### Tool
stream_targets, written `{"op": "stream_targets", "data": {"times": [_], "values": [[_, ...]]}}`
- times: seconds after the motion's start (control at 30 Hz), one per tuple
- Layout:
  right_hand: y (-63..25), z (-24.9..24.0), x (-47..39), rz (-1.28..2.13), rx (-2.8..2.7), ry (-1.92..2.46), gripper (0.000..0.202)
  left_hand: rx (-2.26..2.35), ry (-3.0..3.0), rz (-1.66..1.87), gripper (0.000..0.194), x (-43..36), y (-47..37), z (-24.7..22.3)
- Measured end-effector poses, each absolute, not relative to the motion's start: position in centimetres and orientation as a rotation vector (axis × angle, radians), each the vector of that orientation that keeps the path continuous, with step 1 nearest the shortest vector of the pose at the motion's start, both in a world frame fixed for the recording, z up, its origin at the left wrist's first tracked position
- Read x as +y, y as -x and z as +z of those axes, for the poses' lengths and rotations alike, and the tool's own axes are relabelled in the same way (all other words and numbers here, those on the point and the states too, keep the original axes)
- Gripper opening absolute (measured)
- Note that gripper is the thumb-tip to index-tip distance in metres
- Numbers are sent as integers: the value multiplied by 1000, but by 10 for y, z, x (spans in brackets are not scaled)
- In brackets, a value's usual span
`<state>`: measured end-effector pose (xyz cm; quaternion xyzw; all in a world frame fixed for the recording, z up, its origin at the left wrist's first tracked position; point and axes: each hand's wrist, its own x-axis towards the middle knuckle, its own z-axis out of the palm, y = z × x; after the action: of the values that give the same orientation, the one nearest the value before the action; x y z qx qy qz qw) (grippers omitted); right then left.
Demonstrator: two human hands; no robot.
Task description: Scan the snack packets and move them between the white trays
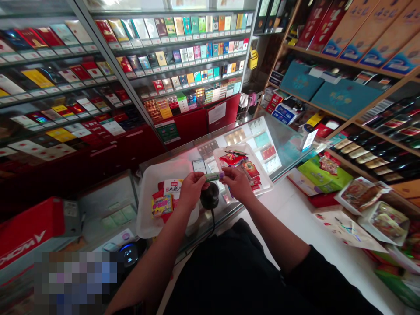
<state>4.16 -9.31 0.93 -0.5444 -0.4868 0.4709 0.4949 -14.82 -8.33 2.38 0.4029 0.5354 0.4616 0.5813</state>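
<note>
Between my two hands I hold a small green stick-shaped pack [212,176] with a purple end, level above a black round device [209,197] with a cable. My left hand [192,189] pinches its left end. The purple end sits in the closed fingers of my right hand [239,183]. Below my left hand, a white plastic tub [144,218] holds a few packets, among them a yellow snack packet [162,205] and a white packet [173,187]. Beside my right hand stands a second white tub [267,186] with several red packets [250,169].
The glass counter [288,144] runs under both tubs. Behind it rises a cabinet of cigarette packs [183,54]. Wooden shelves [348,122] with boxes and bottles stand at the right, above open cartons [364,192] on the floor side. A red box [33,227] lies at the left.
</note>
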Motion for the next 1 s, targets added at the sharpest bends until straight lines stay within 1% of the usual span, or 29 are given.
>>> {"op": "stream_targets", "data": {"times": [0.23,0.37,0.5,0.67,0.87,1.0], "values": [[-40,5,-84,933,-1285,1443,37,1282,-1019,1137,32,-73,156,23],[-36,8,-78,867,-1308,1489,35,1346,-1076,1144,32,-69,160,23],[-33,9,-73,877,-1309,1504,35,1358,-1090,1162,33,-66,163,17],[-32,8,-69,905,-1299,1534,36,1359,-1074,1163,39,-64,164,10],[-29,3,-63,961,-1354,1503,33,1409,-1115,1107,36,-64,170,12],[-24,1,-63,995,-1322,1464,34,1349,-1061,1150,37,-63,171,12]]}}
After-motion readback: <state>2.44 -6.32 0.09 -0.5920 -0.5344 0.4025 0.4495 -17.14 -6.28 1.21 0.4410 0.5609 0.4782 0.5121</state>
